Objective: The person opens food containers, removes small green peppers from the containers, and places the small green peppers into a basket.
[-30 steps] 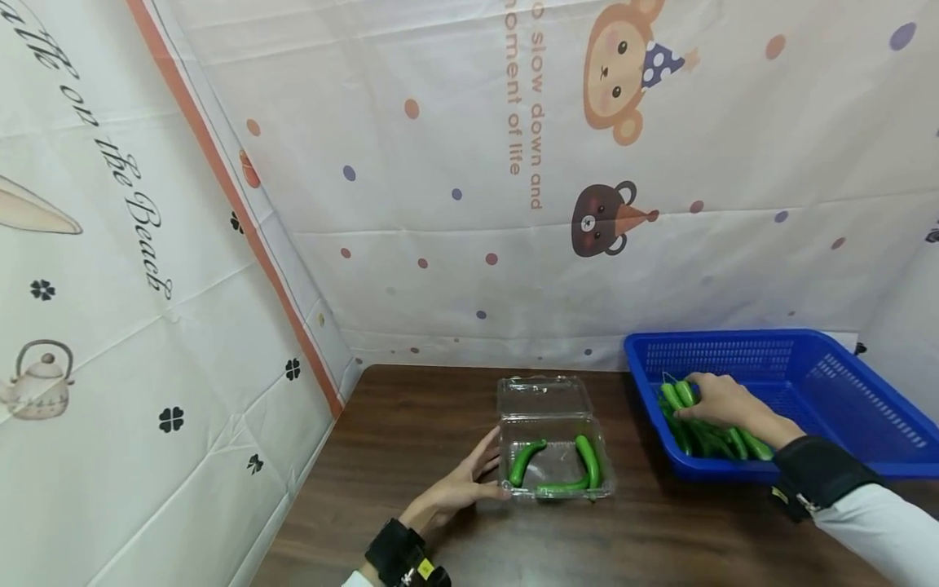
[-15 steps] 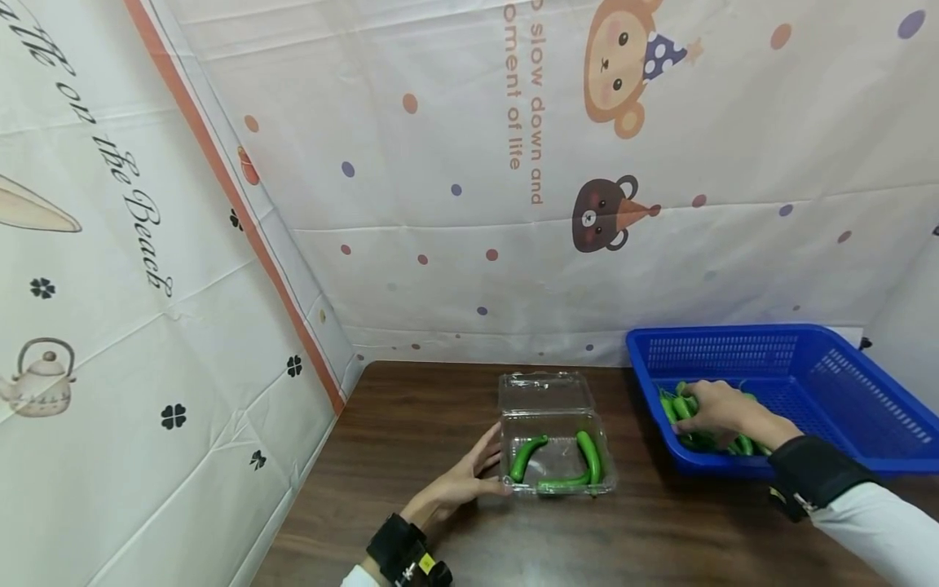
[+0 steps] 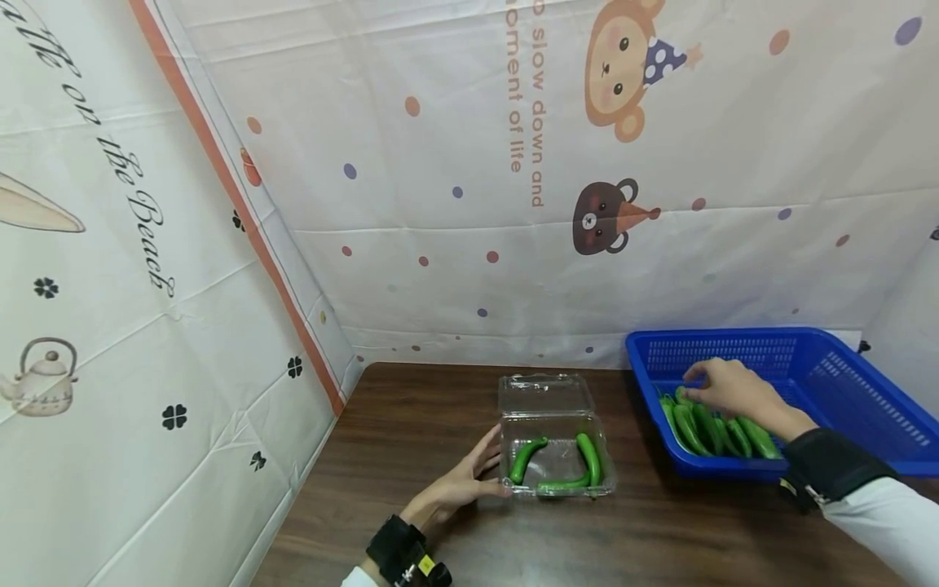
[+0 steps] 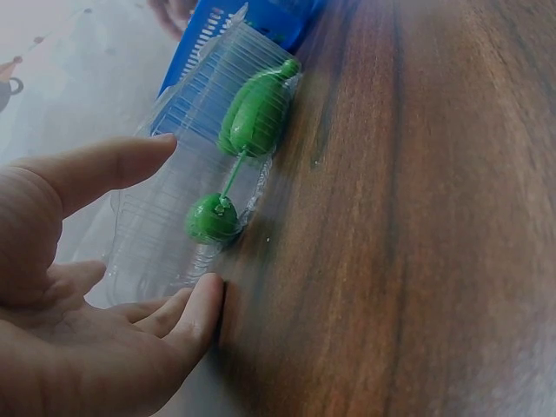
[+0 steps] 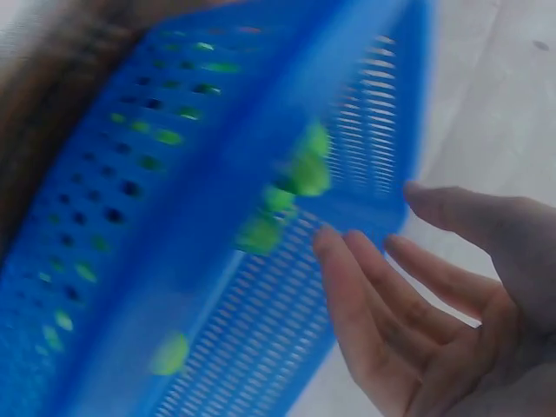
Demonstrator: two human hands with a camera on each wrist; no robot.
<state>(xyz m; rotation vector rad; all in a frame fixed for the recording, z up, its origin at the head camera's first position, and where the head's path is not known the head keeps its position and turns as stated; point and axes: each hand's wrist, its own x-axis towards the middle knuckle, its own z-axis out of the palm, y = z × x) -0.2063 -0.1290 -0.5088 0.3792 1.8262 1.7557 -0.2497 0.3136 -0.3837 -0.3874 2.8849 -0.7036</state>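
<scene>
A dark wooden table (image 3: pixel 440 424) stands in a corner hung with pale printed cloth (image 3: pixel 440 204) showing dots, cartoon animals and lettering. Near the middle of the table sits a clear box (image 3: pixel 555 444) with its lid folded back toward the wall; three green peppers (image 3: pixel 561 469) lie inside it, one along the left, one along the right and one across the near edge. The left hand (image 3: pixel 460 485) rests on the table against the box's left side, fingers straight and relaxed, touching the clear wall without gripping it; the left wrist view shows the thumb and fingertips spread beside the plastic. To the right, just apart from the box, stands a blue basket (image 3: pixel 844 391) with slotted walls. A bunch of peppers (image 3: pixel 707 428) lies in its near left corner. The right hand (image 3: pixel 729 390) hovers over that bunch with its fingers loosely extended; the blurred right wrist view shows an open palm holding nothing, with the basket wall and green shapes beyond it. Both wrists wear dark bands.
</scene>
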